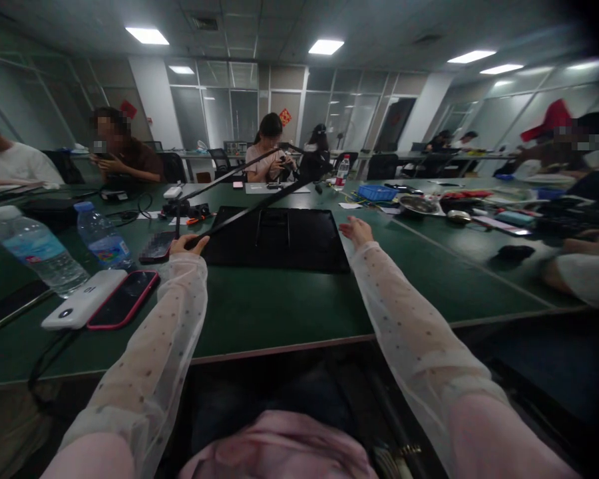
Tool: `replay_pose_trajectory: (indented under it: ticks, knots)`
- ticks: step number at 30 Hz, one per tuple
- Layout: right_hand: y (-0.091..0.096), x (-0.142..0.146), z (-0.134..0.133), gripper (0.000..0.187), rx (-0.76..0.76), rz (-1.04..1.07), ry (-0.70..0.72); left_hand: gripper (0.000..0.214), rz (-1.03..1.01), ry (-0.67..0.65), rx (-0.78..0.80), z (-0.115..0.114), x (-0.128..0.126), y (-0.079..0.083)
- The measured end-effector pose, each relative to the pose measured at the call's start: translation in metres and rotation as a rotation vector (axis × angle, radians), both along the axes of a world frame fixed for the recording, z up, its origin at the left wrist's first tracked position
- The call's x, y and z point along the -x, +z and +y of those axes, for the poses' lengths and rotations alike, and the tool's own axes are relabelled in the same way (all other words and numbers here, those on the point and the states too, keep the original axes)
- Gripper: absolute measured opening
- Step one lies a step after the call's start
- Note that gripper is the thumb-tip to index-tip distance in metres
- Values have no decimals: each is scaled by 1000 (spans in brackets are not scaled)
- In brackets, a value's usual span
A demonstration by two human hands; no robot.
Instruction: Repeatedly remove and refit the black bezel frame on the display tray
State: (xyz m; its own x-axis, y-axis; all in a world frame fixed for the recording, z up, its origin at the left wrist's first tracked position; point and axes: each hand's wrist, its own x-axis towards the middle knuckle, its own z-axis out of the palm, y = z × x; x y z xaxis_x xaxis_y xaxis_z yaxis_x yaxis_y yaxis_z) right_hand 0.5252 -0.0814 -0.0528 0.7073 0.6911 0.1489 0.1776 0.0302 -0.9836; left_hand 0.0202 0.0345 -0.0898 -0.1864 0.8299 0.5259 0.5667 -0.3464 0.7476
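My left hand is closed around the near corner of a thin black rectangular frame, which is raised and tilted above the table. Through its opening I see the room behind. Under it, a flat black panel lies on the green table, with a raised rectangular bracket or stand outline on its upper face. My right hand is open beside the panel's right edge, fingers apart and holding nothing. Whether its fingertips touch the panel I cannot tell.
Left of me are two water bottles, a white power bank and a red-edged phone. A blue basket, a metal bowl and a labelled bottle stand at right and beyond. Several people sit around the tables.
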Motion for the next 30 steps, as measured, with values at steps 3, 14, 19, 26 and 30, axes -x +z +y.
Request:
replay_pose_trajectory:
  ticks: [3, 14, 19, 26, 30]
  knots:
    - [26, -3, -17, 51, -64, 101, 291, 48, 127, -56, -74, -9, -6, 4]
    - [-44, 5, -12, 43, 0, -336, -112, 34, 460, -305, -49, -6, -26, -1]
    - [-65, 26, -18, 49, 57, -510, -172, 36, 569, -290, 114, 10, -19, -20]
    - [-67, 24, -19, 57, 163, -536, -231, 42, 788, -219, 181, 19, -27, -21]
    - [-71, 13, -21, 55, 196, -508, -278, 41, 847, -239, 125, 9, -34, -23]
